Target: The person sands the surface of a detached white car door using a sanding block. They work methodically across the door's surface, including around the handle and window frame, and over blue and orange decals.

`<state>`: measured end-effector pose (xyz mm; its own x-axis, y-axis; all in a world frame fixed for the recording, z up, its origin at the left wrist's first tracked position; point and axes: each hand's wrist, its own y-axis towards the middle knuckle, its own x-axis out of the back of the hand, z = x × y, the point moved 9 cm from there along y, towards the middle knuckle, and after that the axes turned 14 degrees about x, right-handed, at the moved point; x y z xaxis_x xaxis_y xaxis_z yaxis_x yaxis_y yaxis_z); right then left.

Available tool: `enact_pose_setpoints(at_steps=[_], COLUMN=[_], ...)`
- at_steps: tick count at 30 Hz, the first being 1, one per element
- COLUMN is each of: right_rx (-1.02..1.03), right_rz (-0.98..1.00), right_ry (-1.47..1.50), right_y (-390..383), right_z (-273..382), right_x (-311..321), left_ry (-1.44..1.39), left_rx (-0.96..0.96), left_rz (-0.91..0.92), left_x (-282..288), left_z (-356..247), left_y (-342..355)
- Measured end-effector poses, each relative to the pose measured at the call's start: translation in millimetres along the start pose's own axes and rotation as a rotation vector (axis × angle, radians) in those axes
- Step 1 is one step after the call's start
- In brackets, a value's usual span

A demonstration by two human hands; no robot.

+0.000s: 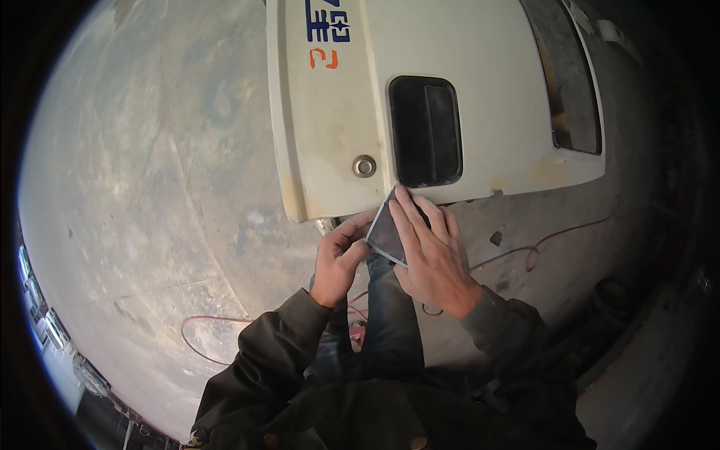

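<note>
A thin dark grey sanding pad point(385, 232) with a pale edge lies at the near edge of a white vehicle door panel point(480, 97). My right hand point(435, 251) lies over the pad, its fingers stretched together toward the panel and the thumb at the pad's near side. My left hand point(339, 259) is curled at the pad's left corner, with thumb and forefinger closed there. Its other fingertips reach under the panel's edge and are partly hidden. Just beyond my right fingertips is a black recessed door handle point(444, 135). A round metal lock point(364, 166) sits left of it.
The panel has a window opening point(574, 97) at right and yellowish patches along its near edge. A thin red hose point(219, 318) curls over the stained grey floor point(142, 225). Dark round objects point(611, 296) stand at the right. My legs point(390, 315) are below the hands.
</note>
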<state>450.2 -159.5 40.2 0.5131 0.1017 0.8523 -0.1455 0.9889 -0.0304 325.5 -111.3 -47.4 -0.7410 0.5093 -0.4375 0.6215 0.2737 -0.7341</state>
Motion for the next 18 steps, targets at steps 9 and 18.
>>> enact_pose_setpoints(at_steps=[9,18], right_rx=[-0.014,-0.147], right_rz=[0.014,-0.076], right_ry=[0.058,0.185], right_y=[17.0,19.8], right_z=[7.7,17.1], right_x=[3.7,-0.8], left_ry=[-0.236,-0.179], left_rx=[-0.011,-0.087], left_rz=[-0.023,-0.124], left_x=[-5.0,-14.0], left_z=[-9.4,-9.3], left_y=[-10.9,-20.2])
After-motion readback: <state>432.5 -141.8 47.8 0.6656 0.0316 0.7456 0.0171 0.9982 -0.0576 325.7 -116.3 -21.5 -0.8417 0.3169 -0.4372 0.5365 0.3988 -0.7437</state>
